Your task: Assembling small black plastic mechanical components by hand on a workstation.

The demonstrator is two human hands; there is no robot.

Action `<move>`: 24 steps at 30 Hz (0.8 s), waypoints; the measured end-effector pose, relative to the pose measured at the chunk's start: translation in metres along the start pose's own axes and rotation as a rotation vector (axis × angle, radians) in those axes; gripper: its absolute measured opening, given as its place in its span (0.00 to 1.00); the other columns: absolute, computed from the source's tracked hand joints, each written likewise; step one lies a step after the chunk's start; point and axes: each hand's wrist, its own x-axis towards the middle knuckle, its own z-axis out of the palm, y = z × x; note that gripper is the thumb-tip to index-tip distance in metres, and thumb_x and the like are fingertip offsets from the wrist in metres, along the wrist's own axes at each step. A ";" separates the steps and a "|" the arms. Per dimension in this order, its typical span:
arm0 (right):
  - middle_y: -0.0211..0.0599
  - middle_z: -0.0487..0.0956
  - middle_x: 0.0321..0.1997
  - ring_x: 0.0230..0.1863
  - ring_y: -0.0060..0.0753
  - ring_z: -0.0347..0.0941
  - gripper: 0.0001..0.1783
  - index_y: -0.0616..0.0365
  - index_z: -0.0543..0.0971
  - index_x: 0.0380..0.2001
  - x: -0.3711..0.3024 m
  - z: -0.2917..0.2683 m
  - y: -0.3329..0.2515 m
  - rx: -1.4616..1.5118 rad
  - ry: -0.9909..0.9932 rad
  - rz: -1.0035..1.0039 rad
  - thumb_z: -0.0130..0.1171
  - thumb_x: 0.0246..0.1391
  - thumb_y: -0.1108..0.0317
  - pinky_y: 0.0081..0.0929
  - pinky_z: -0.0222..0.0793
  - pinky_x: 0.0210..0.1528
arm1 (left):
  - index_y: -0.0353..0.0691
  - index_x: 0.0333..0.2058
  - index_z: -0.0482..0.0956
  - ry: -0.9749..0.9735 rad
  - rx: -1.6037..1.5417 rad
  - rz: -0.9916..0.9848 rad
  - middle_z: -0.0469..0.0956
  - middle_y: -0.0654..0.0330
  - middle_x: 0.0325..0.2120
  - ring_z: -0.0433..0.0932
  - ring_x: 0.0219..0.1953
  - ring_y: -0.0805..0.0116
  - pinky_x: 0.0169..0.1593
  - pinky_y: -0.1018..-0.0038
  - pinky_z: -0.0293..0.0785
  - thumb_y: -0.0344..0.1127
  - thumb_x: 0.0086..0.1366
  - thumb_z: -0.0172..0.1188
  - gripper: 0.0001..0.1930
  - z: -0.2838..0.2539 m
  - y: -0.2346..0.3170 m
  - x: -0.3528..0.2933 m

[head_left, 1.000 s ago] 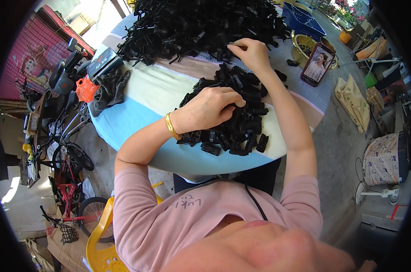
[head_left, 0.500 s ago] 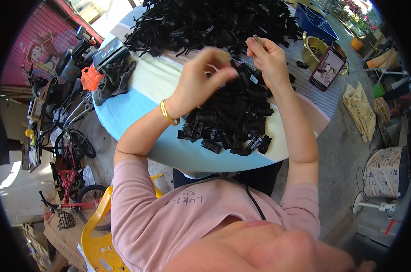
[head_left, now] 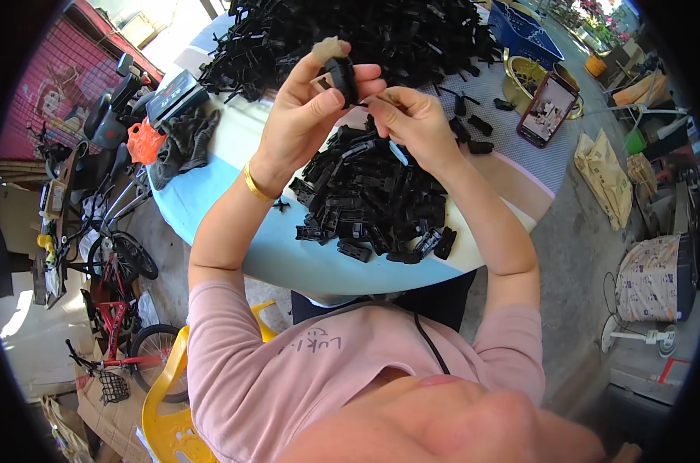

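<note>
Gripping a black piece (head_left: 340,80), the left hand (head_left: 292,123) is raised above the table with thumb and fingers set around it; a pale wrap (head_left: 328,49) is worn on one fingertip. With twelve taken as straight away from the person, the piece's long axis is tilted from about eleven to five. Its lower end is pointed toward the right hand (head_left: 418,123), which is placed at about four o'clock from it; the left is the nearer, being in contact. The right fingers are curled close to the thumb, but whether anything slim is pinched there cannot be told, nor whether the piece is touched.

At six o'clock from the hands a smaller pile (head_left: 357,197) of black parts is spread, partly covered by the right hand and wrist. At twelve a large heap (head_left: 365,42) is cut off by the upper edge, its single parts hard to separate. A few loose parts (head_left: 479,125) are seen between three and four, a propped phone (head_left: 547,110) at three, and dark crumpled cloth (head_left: 184,150) between eight and nine.
</note>
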 end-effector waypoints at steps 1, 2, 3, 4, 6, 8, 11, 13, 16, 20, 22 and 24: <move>0.23 0.72 0.24 0.19 0.08 0.57 0.10 0.60 0.75 0.37 -0.001 0.003 0.001 -0.122 0.068 -0.047 0.54 0.54 0.66 0.08 0.50 0.19 | 0.41 0.54 0.59 0.072 0.030 -0.021 0.70 0.46 0.46 0.72 0.48 0.57 0.51 0.64 0.69 0.31 0.58 0.57 0.26 0.000 0.002 -0.002; 0.22 0.72 0.24 0.21 0.08 0.57 0.11 0.60 0.75 0.38 0.000 0.003 0.001 -0.243 0.134 -0.093 0.54 0.54 0.65 0.07 0.51 0.20 | 0.41 0.53 0.61 0.146 0.061 -0.043 0.71 0.47 0.46 0.74 0.46 0.57 0.49 0.66 0.71 0.30 0.58 0.56 0.24 0.000 0.003 -0.003; 0.20 0.71 0.24 0.22 0.08 0.59 0.13 0.60 0.74 0.42 -0.001 0.001 0.001 -0.305 0.140 -0.092 0.53 0.55 0.65 0.07 0.53 0.21 | 0.40 0.49 0.64 0.181 0.096 0.002 0.71 0.48 0.45 0.76 0.41 0.60 0.44 0.69 0.74 0.26 0.59 0.54 0.19 0.001 0.002 -0.003; 0.21 0.70 0.23 0.20 0.07 0.57 0.13 0.61 0.74 0.41 -0.004 -0.001 -0.002 -0.311 0.176 -0.107 0.50 0.56 0.66 0.07 0.51 0.19 | 0.40 0.49 0.64 0.187 0.101 0.003 0.71 0.48 0.45 0.76 0.41 0.60 0.44 0.69 0.74 0.26 0.59 0.54 0.19 0.002 0.001 -0.003; 0.23 0.69 0.21 0.18 0.08 0.55 0.11 0.62 0.73 0.41 -0.009 -0.013 -0.009 -0.094 0.142 0.004 0.48 0.57 0.68 0.08 0.48 0.18 | 0.38 0.47 0.66 0.166 0.272 -0.035 0.72 0.49 0.44 0.77 0.40 0.63 0.43 0.73 0.74 0.23 0.58 0.54 0.17 0.004 -0.003 -0.004; 0.24 0.68 0.20 0.16 0.08 0.52 0.10 0.62 0.74 0.38 -0.014 -0.012 -0.007 -0.054 0.125 -0.012 0.47 0.57 0.69 0.08 0.45 0.17 | 0.36 0.43 0.68 0.210 0.320 -0.090 0.74 0.56 0.39 0.76 0.34 0.75 0.38 0.82 0.73 0.21 0.54 0.59 0.17 0.013 -0.011 -0.004; 0.24 0.69 0.20 0.19 0.08 0.58 0.10 0.62 0.75 0.36 -0.020 -0.002 -0.007 -0.274 0.131 -0.120 0.48 0.57 0.67 0.07 0.49 0.19 | 0.36 0.41 0.70 0.158 0.479 -0.133 0.74 0.66 0.31 0.67 0.27 0.87 0.31 0.87 0.66 0.23 0.53 0.61 0.16 0.011 -0.021 -0.005; 0.24 0.70 0.21 0.21 0.09 0.59 0.10 0.63 0.75 0.36 -0.023 0.000 -0.002 -0.316 0.138 -0.132 0.49 0.57 0.68 0.07 0.51 0.21 | 0.36 0.40 0.70 0.164 0.514 -0.132 0.74 0.67 0.31 0.67 0.27 0.87 0.30 0.88 0.65 0.23 0.53 0.61 0.15 0.009 -0.024 -0.007; 0.24 0.71 0.22 0.23 0.11 0.63 0.10 0.64 0.75 0.38 -0.027 0.001 -0.004 -0.349 0.137 -0.119 0.49 0.57 0.69 0.08 0.57 0.25 | 0.35 0.39 0.71 0.161 0.547 -0.112 0.74 0.68 0.31 0.66 0.27 0.87 0.30 0.88 0.64 0.24 0.53 0.62 0.15 0.012 -0.026 -0.010; 0.24 0.71 0.20 0.22 0.11 0.62 0.10 0.64 0.75 0.36 -0.033 -0.001 -0.004 -0.387 0.142 -0.099 0.49 0.57 0.69 0.09 0.57 0.25 | 0.33 0.42 0.68 0.133 0.682 -0.172 0.73 0.58 0.40 0.72 0.41 0.75 0.46 0.78 0.71 0.20 0.55 0.57 0.16 0.020 -0.024 -0.012; 0.23 0.71 0.20 0.22 0.10 0.62 0.10 0.65 0.75 0.36 -0.034 0.001 -0.002 -0.375 0.132 -0.133 0.49 0.57 0.69 0.09 0.57 0.24 | 0.33 0.42 0.68 0.136 0.653 -0.154 0.73 0.58 0.40 0.72 0.41 0.75 0.46 0.78 0.71 0.20 0.55 0.57 0.15 0.019 -0.024 -0.014; 0.23 0.70 0.19 0.20 0.11 0.62 0.10 0.64 0.76 0.35 -0.036 0.003 -0.003 -0.402 0.146 -0.137 0.49 0.57 0.70 0.09 0.56 0.23 | 0.32 0.42 0.68 0.088 0.623 -0.106 0.73 0.57 0.41 0.72 0.41 0.74 0.47 0.77 0.70 0.20 0.55 0.56 0.14 0.016 -0.027 -0.015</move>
